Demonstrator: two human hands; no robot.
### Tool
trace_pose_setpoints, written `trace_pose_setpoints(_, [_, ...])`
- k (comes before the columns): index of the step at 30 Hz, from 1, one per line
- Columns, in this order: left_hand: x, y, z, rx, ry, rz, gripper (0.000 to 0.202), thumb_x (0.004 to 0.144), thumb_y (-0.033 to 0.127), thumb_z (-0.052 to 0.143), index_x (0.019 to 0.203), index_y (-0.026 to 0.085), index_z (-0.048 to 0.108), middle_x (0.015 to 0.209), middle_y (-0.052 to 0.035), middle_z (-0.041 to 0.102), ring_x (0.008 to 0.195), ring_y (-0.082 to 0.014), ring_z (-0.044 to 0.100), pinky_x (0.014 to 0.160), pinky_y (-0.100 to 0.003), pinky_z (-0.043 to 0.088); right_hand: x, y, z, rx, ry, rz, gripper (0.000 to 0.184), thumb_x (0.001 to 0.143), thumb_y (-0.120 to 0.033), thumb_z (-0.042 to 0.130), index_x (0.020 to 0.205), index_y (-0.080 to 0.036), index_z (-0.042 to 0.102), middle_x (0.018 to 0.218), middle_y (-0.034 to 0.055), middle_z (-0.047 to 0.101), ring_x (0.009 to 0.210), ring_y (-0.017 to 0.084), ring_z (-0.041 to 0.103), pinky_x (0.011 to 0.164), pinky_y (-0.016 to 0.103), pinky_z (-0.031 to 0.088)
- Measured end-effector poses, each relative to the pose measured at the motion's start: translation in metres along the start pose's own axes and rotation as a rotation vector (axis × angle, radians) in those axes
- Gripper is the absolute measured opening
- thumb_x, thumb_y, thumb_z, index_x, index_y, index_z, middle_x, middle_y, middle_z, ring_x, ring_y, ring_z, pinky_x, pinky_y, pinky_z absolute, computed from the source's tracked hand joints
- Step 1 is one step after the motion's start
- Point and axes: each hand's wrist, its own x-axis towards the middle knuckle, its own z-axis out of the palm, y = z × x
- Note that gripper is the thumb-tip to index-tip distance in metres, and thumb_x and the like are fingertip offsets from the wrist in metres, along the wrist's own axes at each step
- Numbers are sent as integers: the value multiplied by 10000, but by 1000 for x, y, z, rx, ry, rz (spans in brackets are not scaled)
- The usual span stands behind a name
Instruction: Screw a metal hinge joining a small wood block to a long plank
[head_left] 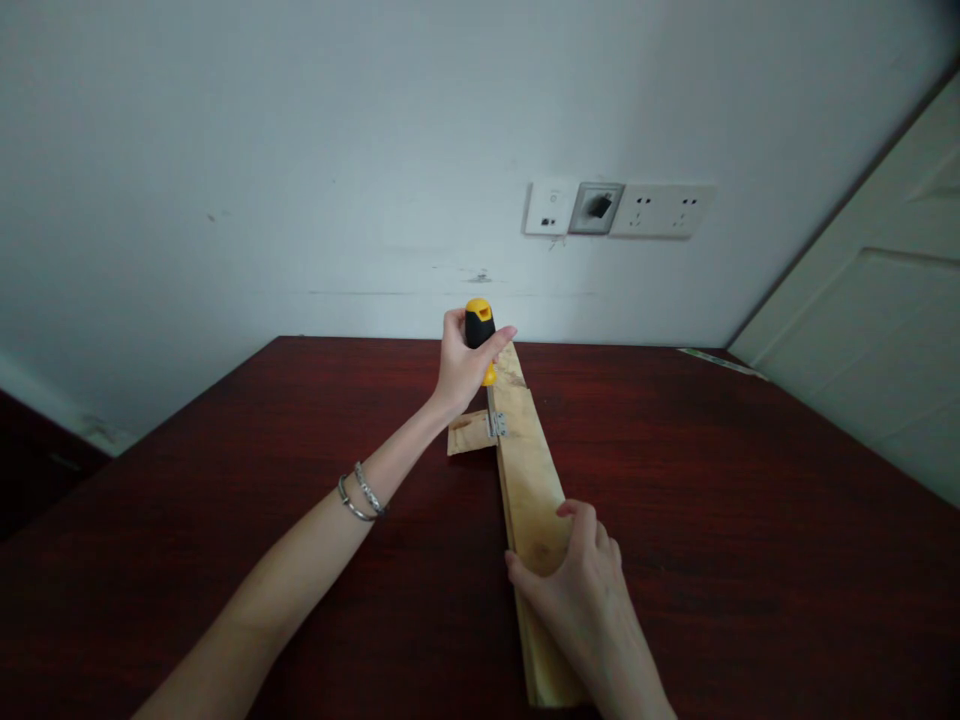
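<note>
My left hand is closed around the black and yellow handle of a screwdriver, its thumb stretched out to the right. The metal shaft points down to a small silver hinge; the exact spot where the tip rests is too small to make out. That hinge sits between a long pale wooden board and a short wooden piece on the board's left. Nearer to me, my right hand grips the long board across its width, thumb on the left edge and fingers on the right.
Everything lies on a dark red wooden table that meets a white wall. Wall sockets are set above the table's back edge. A white panelled door stands at the right, with a thin strip near the back right corner.
</note>
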Motion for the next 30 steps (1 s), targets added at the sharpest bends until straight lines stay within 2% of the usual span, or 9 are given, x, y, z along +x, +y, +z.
trace_pose_setpoints(6, [3, -1, -2, -49, 24, -10, 339, 679, 353, 743, 776, 183, 467, 707, 47, 490, 604, -60, 511, 568, -204, 428, 0, -2, -1, 1, -13, 17, 489, 600, -373, 660, 996, -205, 428, 908, 104, 555, 847, 303, 525, 740, 439, 457])
trace_pose_setpoints(9, [3, 0, -3, -43, 11, -2, 261, 720, 373, 706, 790, 168, 559, 748, 17, 525, 671, -78, 505, 628, -223, 438, 1, -2, -2, 13, -24, 28, 481, 608, -371, 655, 998, -208, 426, 931, 112, 557, 864, 311, 525, 739, 444, 457])
trace_pose_setpoints(13, [4, 0, -3, -59, 4, -18, 252, 740, 398, 681, 843, 176, 622, 802, -12, 565, 726, -98, 516, 652, -226, 443, 2, -3, -2, 27, -27, 16, 480, 612, -377, 658, 998, -209, 428, 937, 114, 561, 877, 314, 531, 746, 443, 458])
trace_pose_setpoints(20, [8, 0, -4, -128, 29, 69, 188, 792, 380, 642, 795, 193, 622, 727, 4, 511, 685, -89, 509, 622, -215, 433, 2, -1, -1, -3, -7, 16, 489, 601, -376, 664, 997, -199, 438, 926, 118, 570, 853, 308, 537, 752, 439, 453])
trace_pose_setpoints(25, [13, 7, -5, -123, 75, 55, 228, 825, 423, 598, 848, 197, 613, 740, -7, 535, 699, -106, 548, 608, -226, 443, 1, -1, -1, -2, -7, 2, 490, 603, -367, 670, 998, -194, 438, 917, 114, 565, 841, 303, 527, 754, 441, 452])
trace_pose_setpoints(28, [23, 13, -12, -91, 119, 67, 270, 819, 456, 599, 849, 188, 605, 736, -4, 559, 707, -110, 559, 612, -215, 446, -2, -5, -1, -17, 40, -22, 475, 618, -335, 668, 1006, -191, 435, 908, 107, 555, 841, 300, 516, 767, 445, 447])
trace_pose_setpoints(30, [33, 14, -22, -13, 146, 84, 304, 805, 475, 609, 762, 175, 590, 696, 5, 553, 694, -106, 550, 594, -202, 431, -3, -7, -1, -29, 66, -36, 470, 628, -327, 665, 1012, -191, 431, 902, 104, 548, 839, 297, 512, 765, 443, 447])
